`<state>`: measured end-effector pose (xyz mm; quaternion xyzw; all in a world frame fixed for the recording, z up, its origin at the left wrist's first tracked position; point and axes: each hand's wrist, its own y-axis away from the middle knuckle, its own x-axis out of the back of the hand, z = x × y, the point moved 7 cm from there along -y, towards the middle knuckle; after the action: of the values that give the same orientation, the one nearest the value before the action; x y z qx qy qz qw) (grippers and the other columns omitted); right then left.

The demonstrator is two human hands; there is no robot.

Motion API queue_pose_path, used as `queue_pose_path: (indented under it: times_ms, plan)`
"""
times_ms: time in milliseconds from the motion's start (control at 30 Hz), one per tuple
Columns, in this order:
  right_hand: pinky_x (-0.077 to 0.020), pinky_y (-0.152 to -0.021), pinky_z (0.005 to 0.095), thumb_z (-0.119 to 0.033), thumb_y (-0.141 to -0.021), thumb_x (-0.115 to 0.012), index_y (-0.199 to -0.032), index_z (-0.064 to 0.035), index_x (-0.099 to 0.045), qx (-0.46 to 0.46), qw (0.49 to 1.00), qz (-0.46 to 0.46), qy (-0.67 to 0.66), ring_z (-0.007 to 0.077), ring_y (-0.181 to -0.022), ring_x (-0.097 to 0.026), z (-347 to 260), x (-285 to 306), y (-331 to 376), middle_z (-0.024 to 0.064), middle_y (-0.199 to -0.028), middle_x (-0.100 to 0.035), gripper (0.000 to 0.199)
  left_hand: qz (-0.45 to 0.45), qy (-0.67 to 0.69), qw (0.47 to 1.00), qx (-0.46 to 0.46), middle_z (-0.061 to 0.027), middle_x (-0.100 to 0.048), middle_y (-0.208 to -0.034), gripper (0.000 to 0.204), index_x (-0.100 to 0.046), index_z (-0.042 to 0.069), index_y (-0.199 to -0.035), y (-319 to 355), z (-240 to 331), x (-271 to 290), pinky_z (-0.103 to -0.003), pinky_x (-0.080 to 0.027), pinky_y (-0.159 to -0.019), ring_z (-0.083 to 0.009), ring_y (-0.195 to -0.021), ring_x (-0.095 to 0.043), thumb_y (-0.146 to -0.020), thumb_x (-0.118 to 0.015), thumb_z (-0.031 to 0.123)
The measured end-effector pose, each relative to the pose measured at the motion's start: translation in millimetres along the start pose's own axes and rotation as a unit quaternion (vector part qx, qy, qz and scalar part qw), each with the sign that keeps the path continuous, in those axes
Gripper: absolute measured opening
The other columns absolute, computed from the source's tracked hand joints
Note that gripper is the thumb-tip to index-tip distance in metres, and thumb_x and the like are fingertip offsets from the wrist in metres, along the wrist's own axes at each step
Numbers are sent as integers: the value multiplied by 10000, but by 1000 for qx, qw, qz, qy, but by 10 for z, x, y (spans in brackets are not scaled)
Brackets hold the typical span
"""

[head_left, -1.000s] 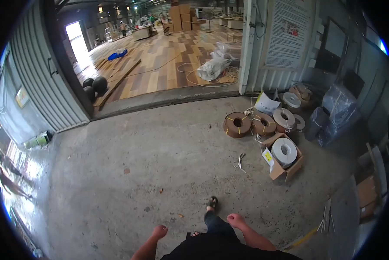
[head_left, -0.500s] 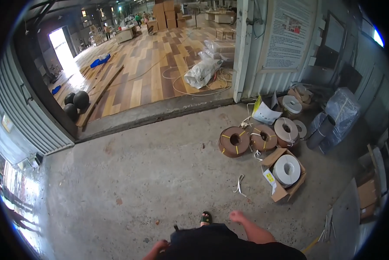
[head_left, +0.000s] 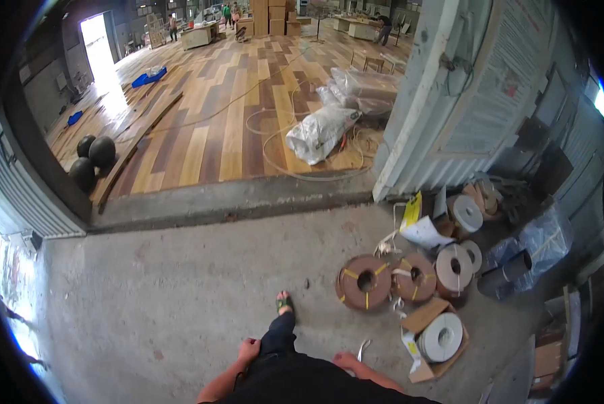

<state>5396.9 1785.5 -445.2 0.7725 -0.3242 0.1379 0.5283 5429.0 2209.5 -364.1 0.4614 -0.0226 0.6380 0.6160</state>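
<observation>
My left hand [head_left: 249, 350] hangs beside my left thigh, its fingers loosely curled, and I see nothing in it. On the other side, my right hand [head_left: 345, 361] is low by my hip, also curled and seemingly bare. A short white strap [head_left: 364, 349] lies on the concrete just past it. To the right of that, an opened cardboard box [head_left: 415, 324] holds a white roll of banding [head_left: 441, 337]. Brown rolls of banding [head_left: 364, 283] with yellow ties lie on the floor beyond the box. My sandalled left foot [head_left: 284, 302] is stepped forward.
A raised concrete sill [head_left: 248, 202] crosses ahead, with wood-patterned flooring [head_left: 214, 148] behind it. Dark balls [head_left: 102, 151] and a long plank [head_left: 140, 148] are at the left; a white sack [head_left: 321, 133] and loose hose lie right. A metal door [head_left: 416, 108] stands at the opening's right.
I have moved forward toward the sill, and the rolls and box now sit lower in view. My left foot has come forward; my left hand has swung forward and my right hand back.
</observation>
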Motion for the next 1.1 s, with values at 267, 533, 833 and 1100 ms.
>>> queue_pose_path:
  times_ms: [267,533,833,1100]
  plan:
    - [-549,-731,359,-242,-865,-703,-972,-37,-690,-11,866,304,-398,197,-778,-676,-465,3939,-1141,96,-883,-723,231,-143,-339,925,-95,-203,-684,-1154,513,-659,63,-1208,-3138,2475,1566,-464,-512,-947,-378,-1101,-639,-872,-629,450]
    - [-544,-814,398,-316,-855,-684,-964,-61,-709,-37,927,252,-276,277,-883,-693,-650,5731,-2964,131,-908,-719,278,21,-53,986,-159,-181,-722,-958,372,-704,68,-1038,-4915,4793,2065,-449,-543,-834,-371,-953,-685,-875,-616,390]
    - [-531,-866,424,-323,-818,-632,-938,-98,-751,-2,984,99,-146,339,-982,-676,-694,8271,-4449,163,-1024,-714,281,-143,-121,977,101,-259,-644,-1222,529,-670,28,-1201,-5108,4799,1304,-457,-460,-1020,-358,-1181,-610,-908,-538,448]
    - [-547,-783,406,-303,-845,-659,-941,-91,-732,-70,936,325,-120,302,-903,-702,-550,10751,-5886,134,-929,-732,244,-34,62,994,88,-223,-713,-1049,465,-696,35,-1131,-6398,5944,1717,-431,-533,-901,-374,-1015,-681,-857,-641,406]
